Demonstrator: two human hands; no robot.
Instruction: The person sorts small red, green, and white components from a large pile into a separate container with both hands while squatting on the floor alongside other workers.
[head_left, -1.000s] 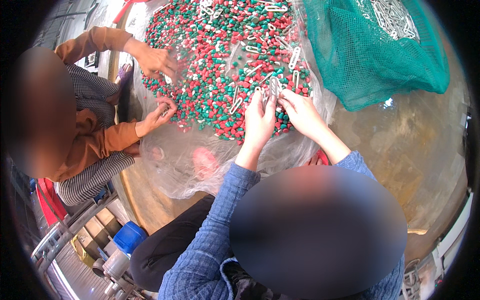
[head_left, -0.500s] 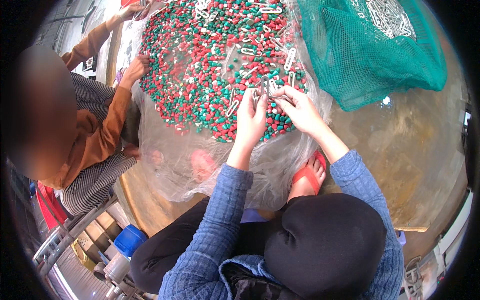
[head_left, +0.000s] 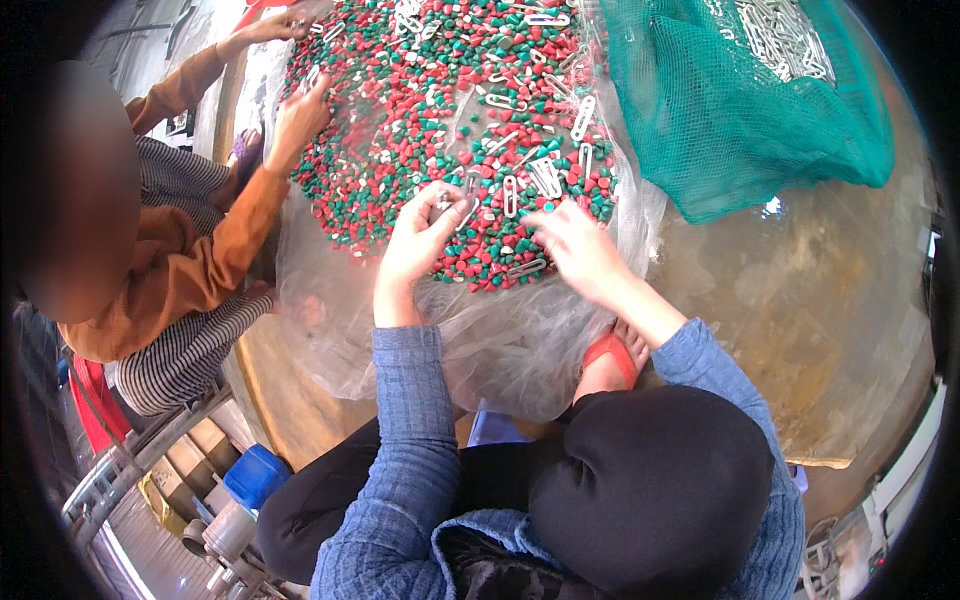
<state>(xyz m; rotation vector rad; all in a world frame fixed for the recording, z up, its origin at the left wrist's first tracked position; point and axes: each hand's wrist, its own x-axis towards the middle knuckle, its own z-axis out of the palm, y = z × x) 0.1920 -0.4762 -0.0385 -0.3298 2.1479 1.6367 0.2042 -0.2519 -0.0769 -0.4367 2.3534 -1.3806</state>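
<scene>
Brownish, worn floor [head_left: 740, 320] spreads under the work in the head view, with a crumpled see-through sheet [head_left: 450, 330] laid over part of it. Heaped on that sheet are small red, green and white pieces [head_left: 400, 150], many of them cone-shaped. Pale oval clips lie scattered over the heap: a bunched cluster [head_left: 545, 178] near the middle, a single clip [head_left: 511, 197] just beside it, and another clip [head_left: 526, 268] by the near edge.

The person's left hand [head_left: 412, 245] is over the near part of the heap, its thumb and fingers closed on a greyish clip [head_left: 471, 184] that sticks up past the fingertips. The right hand [head_left: 585, 255] is to the right of it, well apart, above the heap's edge; its fingers are blurred, and I cannot tell whether they hold anything.

Beyond, at the right, a green mesh net [head_left: 740, 130] lies around a pile of white clips [head_left: 785, 45]. At the left, a co-worker in brown sleeves [head_left: 240, 225] reaches over the heap.
</scene>
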